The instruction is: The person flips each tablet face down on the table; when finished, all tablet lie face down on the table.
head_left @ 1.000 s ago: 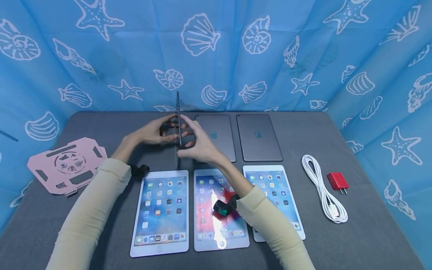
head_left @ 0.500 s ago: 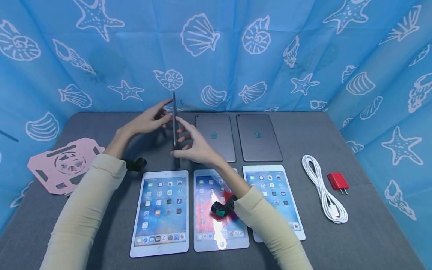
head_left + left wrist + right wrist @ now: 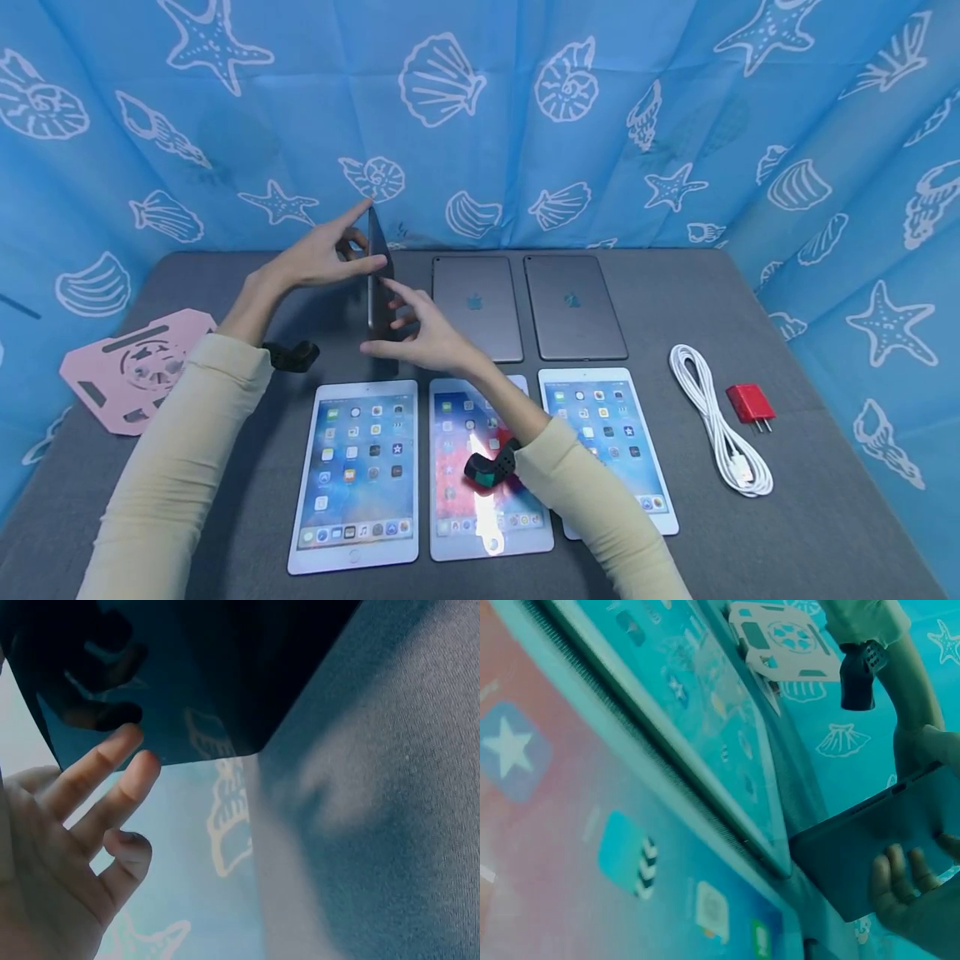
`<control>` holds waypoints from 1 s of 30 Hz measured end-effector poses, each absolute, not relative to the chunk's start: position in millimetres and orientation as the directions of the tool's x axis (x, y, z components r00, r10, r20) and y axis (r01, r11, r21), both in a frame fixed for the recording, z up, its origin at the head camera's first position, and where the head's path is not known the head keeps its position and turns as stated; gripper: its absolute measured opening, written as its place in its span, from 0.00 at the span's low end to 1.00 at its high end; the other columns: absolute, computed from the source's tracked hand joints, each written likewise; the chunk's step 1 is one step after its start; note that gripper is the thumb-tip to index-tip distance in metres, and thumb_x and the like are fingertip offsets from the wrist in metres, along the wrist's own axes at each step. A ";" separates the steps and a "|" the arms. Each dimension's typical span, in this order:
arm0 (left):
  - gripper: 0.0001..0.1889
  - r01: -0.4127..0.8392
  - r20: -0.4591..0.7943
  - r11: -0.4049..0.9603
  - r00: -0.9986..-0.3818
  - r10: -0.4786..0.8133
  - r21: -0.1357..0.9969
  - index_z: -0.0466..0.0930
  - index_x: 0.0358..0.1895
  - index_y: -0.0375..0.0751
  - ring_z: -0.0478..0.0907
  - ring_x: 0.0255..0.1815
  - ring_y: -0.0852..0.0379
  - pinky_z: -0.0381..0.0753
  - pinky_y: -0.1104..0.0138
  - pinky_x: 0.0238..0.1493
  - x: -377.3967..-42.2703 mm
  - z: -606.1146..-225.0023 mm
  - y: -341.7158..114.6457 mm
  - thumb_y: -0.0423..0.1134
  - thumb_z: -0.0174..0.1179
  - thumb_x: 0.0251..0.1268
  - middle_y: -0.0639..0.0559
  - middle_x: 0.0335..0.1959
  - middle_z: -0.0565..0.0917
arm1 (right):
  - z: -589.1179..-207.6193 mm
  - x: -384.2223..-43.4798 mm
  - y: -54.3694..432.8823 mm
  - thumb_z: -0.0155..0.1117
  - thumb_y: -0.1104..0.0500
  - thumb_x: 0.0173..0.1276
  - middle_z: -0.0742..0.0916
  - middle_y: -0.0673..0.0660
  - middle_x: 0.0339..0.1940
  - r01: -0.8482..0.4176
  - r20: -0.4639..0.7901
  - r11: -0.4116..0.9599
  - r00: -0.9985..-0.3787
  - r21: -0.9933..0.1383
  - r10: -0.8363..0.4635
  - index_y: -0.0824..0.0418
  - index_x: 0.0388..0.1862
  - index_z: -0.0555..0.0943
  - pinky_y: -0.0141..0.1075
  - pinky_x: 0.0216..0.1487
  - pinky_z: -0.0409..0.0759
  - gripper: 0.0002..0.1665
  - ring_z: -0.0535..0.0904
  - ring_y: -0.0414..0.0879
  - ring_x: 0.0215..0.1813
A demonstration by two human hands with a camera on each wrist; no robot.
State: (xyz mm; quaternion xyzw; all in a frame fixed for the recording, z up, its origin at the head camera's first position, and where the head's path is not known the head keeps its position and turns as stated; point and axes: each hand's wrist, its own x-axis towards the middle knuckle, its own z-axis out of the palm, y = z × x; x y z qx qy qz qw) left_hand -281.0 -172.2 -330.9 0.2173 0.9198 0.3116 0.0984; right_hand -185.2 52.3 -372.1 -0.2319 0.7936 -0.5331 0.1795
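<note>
A dark grey tablet (image 3: 381,308) stands nearly on edge above the left back of the table. My left hand (image 3: 311,257) pinches its upper part, the thumb on the back face and the index finger along the top edge. In the left wrist view, the glossy black screen (image 3: 202,682) mirrors that hand. Lower down, my right hand (image 3: 433,335) holds the tablet, its thumb at the near edge. In the right wrist view, its fingertips (image 3: 900,874) rest on the tablet's grey back (image 3: 847,859).
Two grey tablets (image 3: 476,308) (image 3: 573,308) lie face down at the back. Three white tablets (image 3: 360,467) with lit screens lie in front, partly under the right forearm. A pink plate (image 3: 127,367) lies left; a white cable (image 3: 708,408) and red charger (image 3: 750,403) lie right.
The tablet has moved left and turned, so more of its back shows. My left hand has climbed to its top edge, its thumb crossing onto the back. The right hand has shifted slightly left.
</note>
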 end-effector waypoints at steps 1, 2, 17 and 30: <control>0.54 0.336 -0.051 0.709 -0.885 0.463 0.620 0.32 0.85 0.58 0.82 0.56 0.38 0.78 0.43 0.58 -280.8 -331.0 -173.6 0.63 0.61 0.68 0.35 0.61 0.80 | -373.4 -185.0 52.5 0.72 0.54 0.67 0.66 0.62 0.75 -0.160 -0.066 0.346 -0.828 -0.925 -0.557 0.48 0.85 0.51 0.43 0.61 0.80 0.55 0.74 0.57 0.67; 0.54 0.333 -0.056 0.705 -0.883 0.467 0.625 0.32 0.85 0.58 0.81 0.56 0.39 0.78 0.44 0.58 -280.6 -330.9 -174.7 0.61 0.62 0.68 0.35 0.62 0.80 | -374.8 -184.9 52.6 0.72 0.52 0.67 0.65 0.63 0.75 -0.141 -0.095 0.369 -0.827 -0.919 -0.554 0.48 0.85 0.51 0.44 0.63 0.79 0.55 0.74 0.57 0.68; 0.58 0.245 -0.145 0.592 -0.834 0.532 0.768 0.21 0.83 0.57 0.84 0.33 0.41 0.76 0.56 0.44 -276.0 -329.8 -191.5 0.42 0.64 0.71 0.46 0.28 0.86 | -392.2 -188.1 46.4 0.73 0.44 0.65 0.63 0.65 0.78 -0.120 -0.261 0.579 -0.806 -0.807 -0.531 0.56 0.85 0.51 0.56 0.74 0.68 0.59 0.63 0.58 0.75; 0.60 0.137 -0.173 0.482 -0.821 0.544 0.866 0.21 0.83 0.55 0.75 0.20 0.54 0.78 0.63 0.43 -271.8 -333.0 -206.4 0.36 0.66 0.68 0.51 0.17 0.78 | -393.2 -185.5 40.5 0.74 0.41 0.63 0.69 0.64 0.72 -0.157 -0.257 0.652 -0.832 -0.741 -0.492 0.55 0.84 0.55 0.46 0.63 0.74 0.58 0.68 0.53 0.63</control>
